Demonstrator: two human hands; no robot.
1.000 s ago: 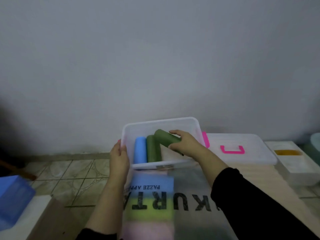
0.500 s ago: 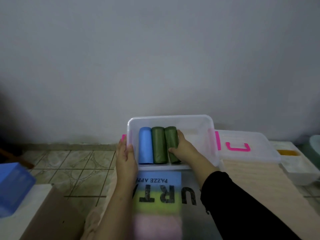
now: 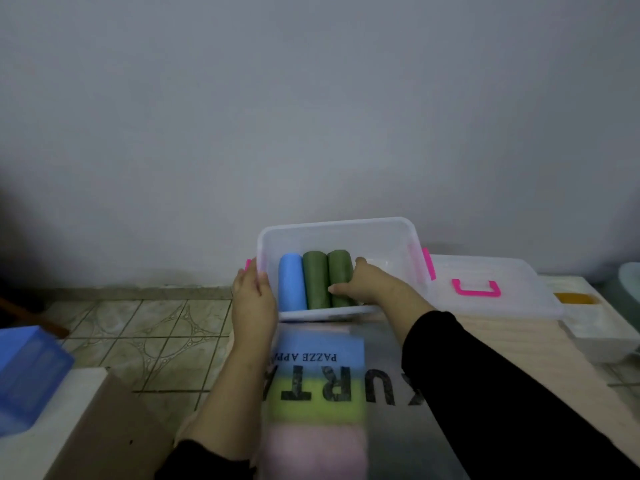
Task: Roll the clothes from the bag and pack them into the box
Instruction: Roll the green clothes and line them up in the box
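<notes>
Rolled clothes lie side by side in the left half of the clear plastic box (image 3: 381, 233): a blue roll (image 3: 291, 287) nearest the left wall, a green roll (image 3: 315, 280) touching it, and a second green roll (image 3: 339, 271) pressed against that one; all three run from the near wall toward the far wall; the right half of the box shows only its pale floor. The box sits at the far edge of a light wooden table (image 3: 519, 341), close to a grey wall (image 3: 311, 98), with pink latches (image 3: 428, 263) on its two ends. The left hand (image 3: 252, 299) grips the box's left rim, thumb over the edge on the inside and fingers down the outer wall; the right hand (image 3: 363, 284) reaches into the box, its fingers curled against the right side of the second green roll, the thumb lying along the roll's near part; whether it truly clasps the roll or only presses it sideways I cannot tell. Both forearms wear black sleeves (image 3: 485, 375), pushed up on the left arm. Just in front of the box lies a translucent bag (image 3: 388, 427) with dark printed letters, and through it show folded clothes (image 3: 318, 403) in blue, yellow-green and pink bands. Right of the box rests a clear lid (image 3: 491, 306) with a pink handle (image 3: 477, 289); beyond it sits a white container (image 3: 599, 337). Patterned floor tiles (image 3: 138, 330) spread to the left, where a blue box (image 3: 27, 372) stands on a white surface.
</notes>
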